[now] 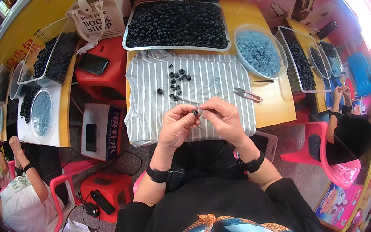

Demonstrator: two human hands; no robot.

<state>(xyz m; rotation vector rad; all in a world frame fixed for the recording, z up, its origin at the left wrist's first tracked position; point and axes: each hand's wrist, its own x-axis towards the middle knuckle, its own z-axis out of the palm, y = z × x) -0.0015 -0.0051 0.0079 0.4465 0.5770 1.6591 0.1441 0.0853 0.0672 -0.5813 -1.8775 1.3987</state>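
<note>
Presently catalogued:

1. Left hand (175, 127): fingertips pinched together on a small black ring (195, 112), held up over the striped cloth (228, 83) at chest height, seemingly for close work.
2. Right hand (225, 118): fingers closed at the same ring; whether they gripped something thin could not be told.
3. Loose black rings (176, 81): scattered on the cloth, which probably kept them from rolling.
4. Metal tray of black rings (174, 23): just behind the cloth, within reach.
5. Bowl of blue pieces (258, 52): right of the tray.
6. Snips (247, 94): lying beside the right hand.
</note>
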